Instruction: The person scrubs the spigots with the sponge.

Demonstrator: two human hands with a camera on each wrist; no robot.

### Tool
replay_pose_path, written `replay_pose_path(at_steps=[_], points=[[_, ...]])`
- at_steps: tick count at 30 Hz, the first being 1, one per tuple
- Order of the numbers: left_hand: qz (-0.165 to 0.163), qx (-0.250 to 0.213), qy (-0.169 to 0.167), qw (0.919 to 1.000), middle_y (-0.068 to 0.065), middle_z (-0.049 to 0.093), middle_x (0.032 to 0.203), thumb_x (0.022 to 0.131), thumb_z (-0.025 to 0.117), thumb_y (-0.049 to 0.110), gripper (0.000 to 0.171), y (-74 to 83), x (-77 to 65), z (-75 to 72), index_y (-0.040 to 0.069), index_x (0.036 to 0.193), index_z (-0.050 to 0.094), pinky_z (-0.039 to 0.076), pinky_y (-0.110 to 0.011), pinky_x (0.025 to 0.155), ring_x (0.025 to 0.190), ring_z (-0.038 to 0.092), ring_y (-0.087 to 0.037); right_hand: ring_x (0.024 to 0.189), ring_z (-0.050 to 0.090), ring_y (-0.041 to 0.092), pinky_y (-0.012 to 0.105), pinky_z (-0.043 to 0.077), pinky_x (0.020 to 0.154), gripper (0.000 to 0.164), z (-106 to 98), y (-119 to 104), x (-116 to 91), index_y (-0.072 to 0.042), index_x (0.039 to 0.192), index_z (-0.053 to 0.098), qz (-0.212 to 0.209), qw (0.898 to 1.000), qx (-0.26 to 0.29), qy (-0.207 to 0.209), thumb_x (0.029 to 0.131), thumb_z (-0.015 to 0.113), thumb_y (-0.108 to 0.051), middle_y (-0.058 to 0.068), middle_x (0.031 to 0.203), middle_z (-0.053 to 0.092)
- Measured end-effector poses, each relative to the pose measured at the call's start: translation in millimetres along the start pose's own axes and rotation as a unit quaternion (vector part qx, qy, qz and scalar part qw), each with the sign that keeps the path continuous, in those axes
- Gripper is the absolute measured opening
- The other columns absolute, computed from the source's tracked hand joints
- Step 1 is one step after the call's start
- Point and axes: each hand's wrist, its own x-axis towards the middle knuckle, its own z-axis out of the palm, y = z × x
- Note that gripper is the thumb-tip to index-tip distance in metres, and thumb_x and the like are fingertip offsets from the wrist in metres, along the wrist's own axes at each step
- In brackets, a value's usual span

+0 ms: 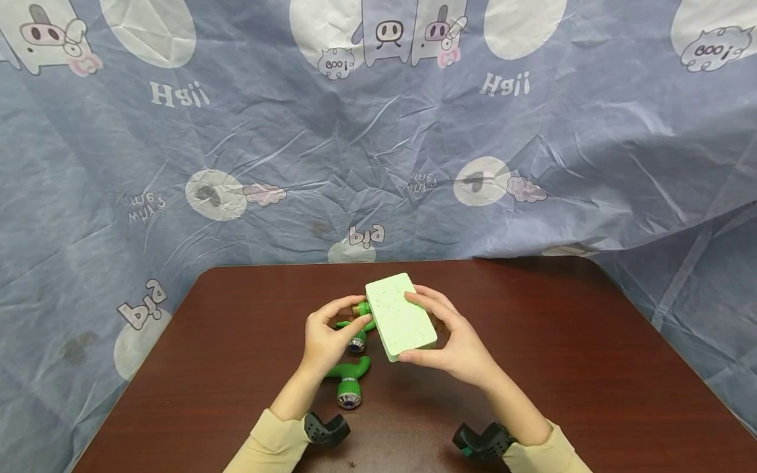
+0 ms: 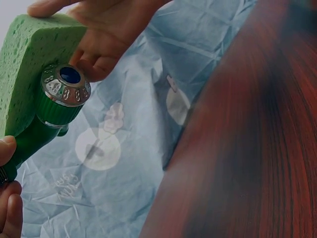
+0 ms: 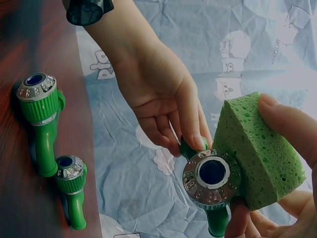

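Note:
My right hand (image 1: 458, 338) grips a pale green sponge (image 1: 399, 315) by its edges, above the table. Beside it, my left hand (image 1: 328, 332) pinches one end of a green hose nozzle (image 2: 59, 106), near a brass-coloured fitting (image 1: 357, 310). In the left wrist view the nozzle's silver, dial-like head with a blue centre lies against the sponge. The head view shows little of this nozzle, since the sponge covers most of it. In the right wrist view the sponge (image 3: 257, 148) is wedge-shaped in outline, right behind the nozzle's head (image 3: 213, 173).
Two more green nozzles lie on the dark red-brown table (image 1: 532, 368): one nearer (image 1: 349, 387), one farther (image 1: 356, 341), partly behind the left hand. A blue printed cloth (image 1: 355, 144) hangs behind the table. Each wrist wears a black device (image 1: 326, 430).

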Motion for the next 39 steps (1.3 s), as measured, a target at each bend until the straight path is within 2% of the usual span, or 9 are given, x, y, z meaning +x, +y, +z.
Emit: replay_pose_path(at_steps=[7, 14, 19, 26, 33, 39], points=[[0.001, 0.003, 0.010, 0.9999, -0.020, 0.069, 0.093, 0.074, 0.074, -0.008, 0.029, -2.5, 2.0, -4.1, -0.009, 0.102, 0.067, 0.056, -0.033, 0.067, 0.076, 0.067, -0.020, 0.115, 0.048, 0.018, 0.019, 0.044, 0.086, 0.078, -7, 1, 2, -0.009, 0.136, 0.049, -0.001, 0.999, -0.014, 0.038, 0.066, 0.084, 0.001, 0.009, 0.144, 0.034], [-0.020, -0.023, 0.030, 0.9991, -0.023, 0.067, 0.083, 0.076, 0.073, -0.009, 0.029, -1.9, 6.0, -13.7, -0.009, 0.104, 0.066, 0.053, -0.025, 0.053, 0.069, 0.065, -0.014, 0.111, 0.050, 0.017, 0.019, 0.046, 0.082, 0.077, -19, 3, 4, -0.002, 0.136, 0.047, -0.005, 0.999, 0.011, 0.047, 0.066, 0.080, 0.009, 0.013, 0.144, 0.032], [-0.013, -0.029, 0.045, 0.9985, -0.026, 0.066, 0.084, 0.075, 0.072, -0.011, 0.029, -1.0, 8.4, -17.2, -0.012, 0.103, 0.066, 0.051, -0.022, 0.057, 0.069, 0.065, -0.013, 0.113, 0.049, 0.017, 0.018, 0.046, 0.083, 0.077, -24, 4, 4, -0.002, 0.136, 0.047, -0.001, 0.999, 0.008, 0.049, 0.067, 0.080, 0.009, 0.012, 0.144, 0.032], [-0.012, -0.033, 0.047, 0.9983, -0.027, 0.066, 0.088, 0.075, 0.072, -0.011, 0.029, -0.1, 9.1, -18.0, -0.012, 0.103, 0.065, 0.051, -0.020, 0.058, 0.070, 0.065, -0.012, 0.112, 0.050, 0.017, 0.018, 0.047, 0.082, 0.078, -25, 3, 4, 0.000, 0.136, 0.047, -0.010, 0.999, 0.010, 0.043, 0.066, 0.080, 0.011, 0.014, 0.144, 0.033], [-0.022, -0.029, 0.047, 0.9982, -0.026, 0.066, 0.093, 0.076, 0.071, -0.010, 0.028, -0.1, 9.1, -18.1, -0.010, 0.103, 0.066, 0.052, -0.022, 0.061, 0.072, 0.064, -0.011, 0.114, 0.049, 0.018, 0.019, 0.046, 0.084, 0.078, -25, 2, 3, -0.001, 0.136, 0.046, -0.017, 0.999, 0.008, 0.034, 0.066, 0.080, 0.009, 0.014, 0.144, 0.033], [-0.040, -0.028, 0.057, 0.9972, -0.027, 0.066, 0.087, 0.077, 0.070, -0.011, 0.026, 1.8, 9.8, -17.7, -0.013, 0.102, 0.065, 0.051, -0.019, 0.061, 0.071, 0.063, -0.009, 0.114, 0.049, 0.018, 0.019, 0.044, 0.085, 0.079, -27, 1, 3, -0.001, 0.137, 0.046, -0.025, 0.999, -0.002, 0.024, 0.066, 0.080, 0.008, 0.014, 0.144, 0.032]])
